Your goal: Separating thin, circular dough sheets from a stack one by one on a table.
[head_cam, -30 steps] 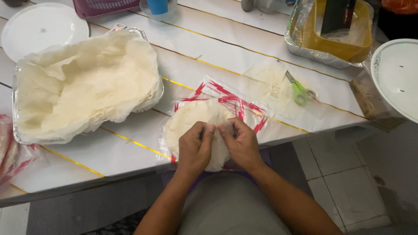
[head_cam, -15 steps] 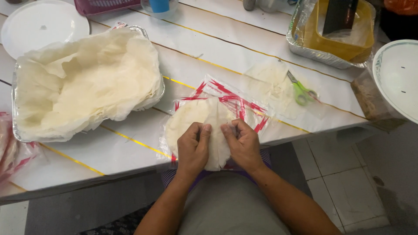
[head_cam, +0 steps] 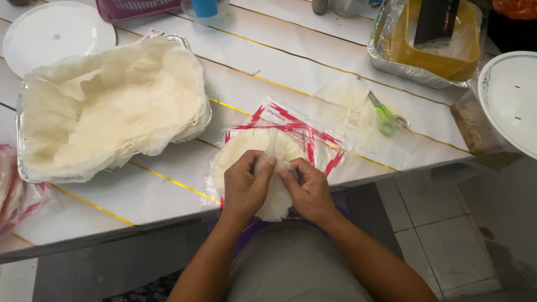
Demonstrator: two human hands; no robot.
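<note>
White slatted bench (head_cam: 313, 72) with thin yellow lines between the boards, smooth painted surface. On its left a big rectangular foil tray (head_cam: 193, 47) heaped with thin cream pastry sheets (head_cam: 112, 106), soft, crinkled, edges draped over the rim. Far right, a round white plate with a dark rim line (head_cam: 506, 98) overhangs the bench edge. Top left, a flat round white lid (head_cam: 56, 36). Top right, a second foil tray (head_cam: 391, 59) holding a yellow plastic tub (head_cam: 442, 56). Mid bench: a clear plastic bag with red stripes (head_cam: 296, 131), crumpled and glossy, lying open at the near edge; on it a round stack of thin white wrappers (head_cam: 240, 148), matte and floury-looking. Just right of the bag, a thin see-through round sheet (head_cam: 341, 106) with small green-handled scissors (head_cam: 386, 117) lying on it.

Left hand (head_cam: 243, 187) curled, thumb and forefinger pinching a lifted edge of one wrapper at the near side of the stack. Right hand (head_cam: 307, 187) also curled, fingertips pinching the same edge, touching the left hand's fingers. Both hands grasp the wrapper over the near bench edge; the sheet is raised and folded between them.
</note>
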